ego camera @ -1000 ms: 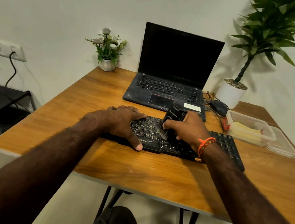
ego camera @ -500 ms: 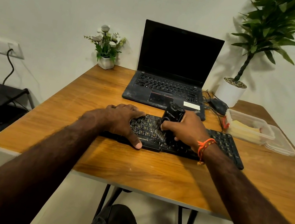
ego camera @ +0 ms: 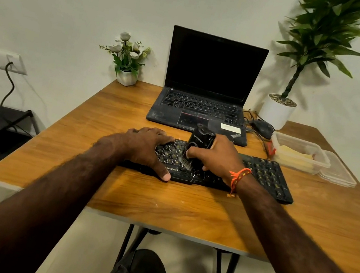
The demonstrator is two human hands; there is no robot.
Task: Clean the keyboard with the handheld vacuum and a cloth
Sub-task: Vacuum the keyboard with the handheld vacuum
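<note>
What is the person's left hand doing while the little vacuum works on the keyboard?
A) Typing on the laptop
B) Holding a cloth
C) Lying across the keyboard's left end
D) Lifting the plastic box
C: the left hand lies across the left end of the keyboard, thumb at its front edge, while the right hand grips the handheld vacuum on the keys.

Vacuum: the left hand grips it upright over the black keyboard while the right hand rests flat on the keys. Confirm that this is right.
The hands are swapped. In the head view the right hand has its grip on the vacuum, upright over the black keyboard, while the left hand rests flat on the keys.
</note>
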